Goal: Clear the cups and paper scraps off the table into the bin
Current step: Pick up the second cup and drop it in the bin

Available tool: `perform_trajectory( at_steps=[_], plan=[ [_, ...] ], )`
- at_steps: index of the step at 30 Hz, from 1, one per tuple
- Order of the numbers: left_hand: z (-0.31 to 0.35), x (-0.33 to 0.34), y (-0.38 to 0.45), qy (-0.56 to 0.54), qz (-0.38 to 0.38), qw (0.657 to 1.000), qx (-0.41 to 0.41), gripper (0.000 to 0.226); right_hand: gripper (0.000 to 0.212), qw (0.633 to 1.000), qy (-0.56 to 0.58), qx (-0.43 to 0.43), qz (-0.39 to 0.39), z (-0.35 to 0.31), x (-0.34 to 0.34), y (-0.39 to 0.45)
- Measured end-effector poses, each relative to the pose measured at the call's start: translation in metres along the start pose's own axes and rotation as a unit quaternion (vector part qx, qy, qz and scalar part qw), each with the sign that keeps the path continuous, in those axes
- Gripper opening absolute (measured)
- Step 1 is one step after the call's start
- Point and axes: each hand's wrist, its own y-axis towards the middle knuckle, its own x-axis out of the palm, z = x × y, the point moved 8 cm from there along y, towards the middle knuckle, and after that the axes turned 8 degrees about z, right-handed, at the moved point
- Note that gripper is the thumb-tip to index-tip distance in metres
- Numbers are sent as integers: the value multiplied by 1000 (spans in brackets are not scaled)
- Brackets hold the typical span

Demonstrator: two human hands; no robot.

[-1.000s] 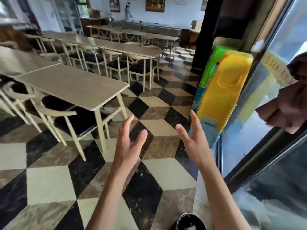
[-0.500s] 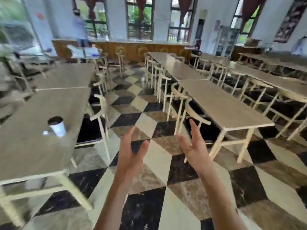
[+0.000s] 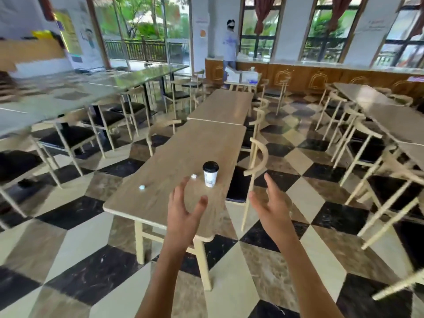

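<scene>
A white paper cup with a black lid (image 3: 210, 174) stands upright on a long wooden table (image 3: 165, 180) straight ahead. Two small white paper scraps lie on the same table: one (image 3: 194, 176) just left of the cup, another (image 3: 142, 187) further left. My left hand (image 3: 183, 214) is raised over the table's near end, open and empty, below the cup. My right hand (image 3: 270, 203) is raised to the right of the table, open and empty too. No bin is in view.
A cream chair (image 3: 250, 175) stands at the table's right side, close to my right hand. More tables and chairs fill both sides, with a checkered floor aisle between. A person (image 3: 230, 42) stands far back by a wooden counter.
The view has swung left, away from the glass door and yellow stools. The table with the cup went from the left edge to straight ahead and nearer. Both hands stay raised and open.
</scene>
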Motion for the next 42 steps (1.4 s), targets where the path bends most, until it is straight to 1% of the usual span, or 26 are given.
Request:
perform_trajectory(
  at_steps=[4, 10, 14, 20, 27, 31, 35, 38, 42],
  plan=[
    [-26, 13, 44, 19, 6, 1000, -3, 66, 72, 1000, -5, 11, -6, 19, 27, 46],
    [-74, 72, 125, 42, -1, 999, -13, 63, 73, 999, 2, 31, -15, 67, 65, 141],
    [-112, 111, 176, 71, -8, 997, -36, 64, 75, 996, 14, 69, -46, 99, 100, 208],
    [-162, 156, 240, 115, -10, 990, -82, 67, 77, 990, 19, 104, -97, 135, 146, 280],
    [-220, 203, 281, 157, -45, 979, -119, 72, 76, 978, 17, 165, -125, 186, 192, 322],
    [-249, 230, 301, 187, -59, 973, -122, 69, 76, 973, -7, 197, -120, 217, 213, 331],
    [-277, 254, 316, 221, -86, 964, -116, 70, 72, 965, -25, 236, -115, 245, 232, 337],
    [-294, 268, 328, 237, -107, 959, -116, 74, 69, 958, -31, 263, -111, 261, 246, 342],
    [-314, 286, 339, 268, -151, 945, -112, 87, 71, 952, -31, 285, -110, 276, 261, 347]
  ],
)
